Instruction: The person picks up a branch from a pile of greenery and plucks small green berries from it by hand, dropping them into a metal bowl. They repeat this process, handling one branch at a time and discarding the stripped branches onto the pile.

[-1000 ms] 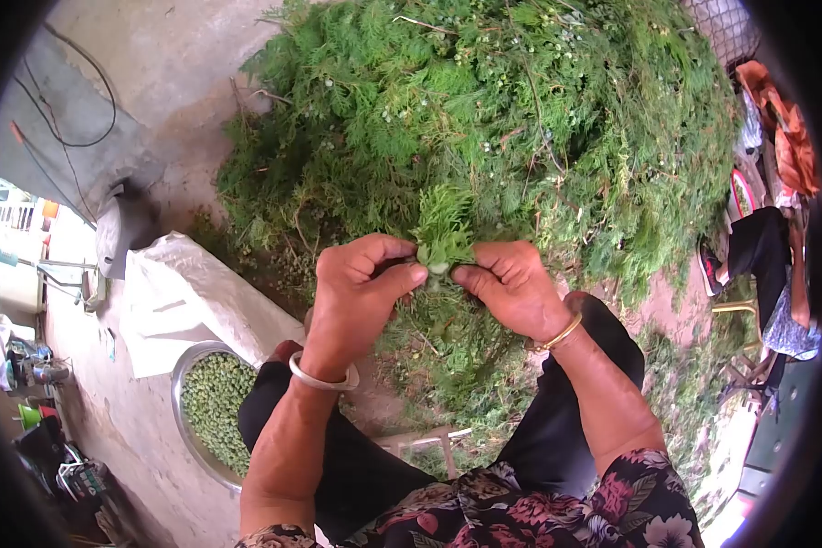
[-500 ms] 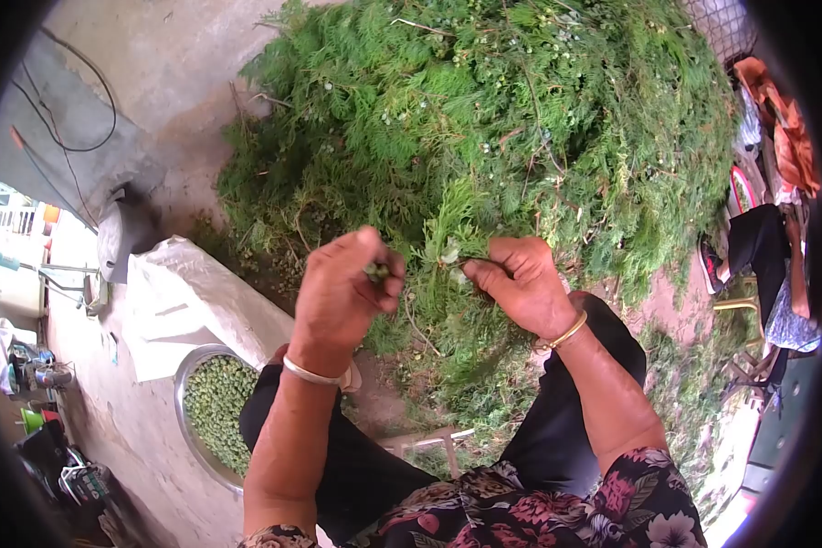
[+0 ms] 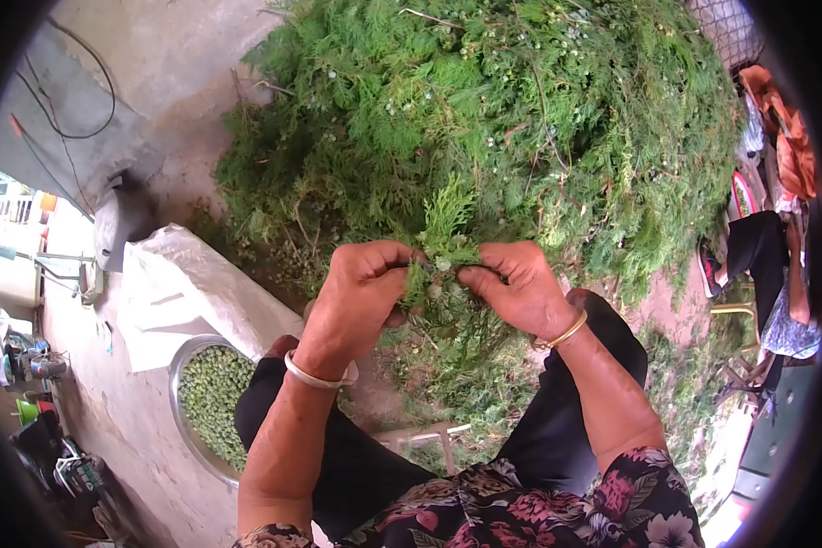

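Observation:
Between my hands stands a leafy evergreen sprig [image 3: 449,217] with pale green cones on it. My right hand [image 3: 526,290] pinches the sprig from the right, thumb and fingers pressed together. From the left, my left hand [image 3: 361,290] has its thumb and fingertips closed at the cones on the sprig. The green cones seen in its curled fingers a moment earlier are now mostly hidden. Beside my left knee, a round metal basin [image 3: 179,402] holds many small green cones [image 3: 215,393].
A large heap of evergreen branches [image 3: 502,119] lies in front of me. A white sack [image 3: 201,283] is on the floor to the left. Another person's dark-clothed leg [image 3: 754,245] shows at the right, near a yellow-legged stool [image 3: 735,309].
My left hand has moved right and slightly down, from beside the sprig onto its cones. My right hand stays almost in place, still gripping the sprig.

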`<state>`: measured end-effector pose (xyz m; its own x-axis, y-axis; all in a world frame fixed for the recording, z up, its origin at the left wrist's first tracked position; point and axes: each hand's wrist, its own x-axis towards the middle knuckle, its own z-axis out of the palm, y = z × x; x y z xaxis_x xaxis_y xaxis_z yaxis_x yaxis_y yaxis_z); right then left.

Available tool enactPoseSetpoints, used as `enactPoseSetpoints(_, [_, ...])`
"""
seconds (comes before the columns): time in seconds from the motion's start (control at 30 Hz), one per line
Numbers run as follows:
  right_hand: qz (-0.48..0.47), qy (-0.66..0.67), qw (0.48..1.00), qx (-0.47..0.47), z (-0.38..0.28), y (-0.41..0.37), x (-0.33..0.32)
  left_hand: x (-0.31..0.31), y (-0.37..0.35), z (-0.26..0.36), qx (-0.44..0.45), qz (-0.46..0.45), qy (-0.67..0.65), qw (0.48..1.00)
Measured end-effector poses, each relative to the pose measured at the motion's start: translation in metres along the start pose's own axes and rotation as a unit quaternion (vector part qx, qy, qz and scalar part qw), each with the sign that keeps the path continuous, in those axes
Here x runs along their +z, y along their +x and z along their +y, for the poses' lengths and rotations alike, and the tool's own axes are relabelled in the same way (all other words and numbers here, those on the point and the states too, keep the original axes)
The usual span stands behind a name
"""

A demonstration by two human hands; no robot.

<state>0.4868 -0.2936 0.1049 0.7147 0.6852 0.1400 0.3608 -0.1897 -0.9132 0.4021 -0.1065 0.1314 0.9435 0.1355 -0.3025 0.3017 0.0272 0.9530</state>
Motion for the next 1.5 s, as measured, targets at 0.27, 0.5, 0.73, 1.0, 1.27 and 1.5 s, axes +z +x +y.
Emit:
enactPoseSetpoints(0.27, [0.003,0.080,0.996,0.041,-0.001,0.001,0.006,-0.004,0.003,-0.005,0.194,0.260,0.148,0.934])
enactPoseSetpoints(0.5, [0.060,0.105,0.992,0.038,0.002,0.001,-0.005,-0.044,0.010,-0.014,-0.026,0.048,-0.435,0.899])
enactPoseSetpoints(0.73, [0.107,0.005,0.994,-0.004,0.009,0.004,0.000,0.023,0.007,-0.015,-0.058,0.053,-0.277,0.958])
enactPoseSetpoints(1.0, [0.083,-0.002,0.996,-0.023,0.003,0.000,0.002,0.029,0.007,-0.014,0.016,0.053,-0.134,0.989])
enactPoseSetpoints(1.27, [0.080,-0.035,0.996,-0.017,0.008,-0.004,-0.015,-0.033,0.009,-0.015,-0.067,0.080,-0.473,0.875])
enactPoseSetpoints(1.5, [0.090,-0.073,0.993,-0.002,0.013,-0.003,-0.006,0.019,-0.010,-0.003,0.058,-0.088,-0.257,0.961])
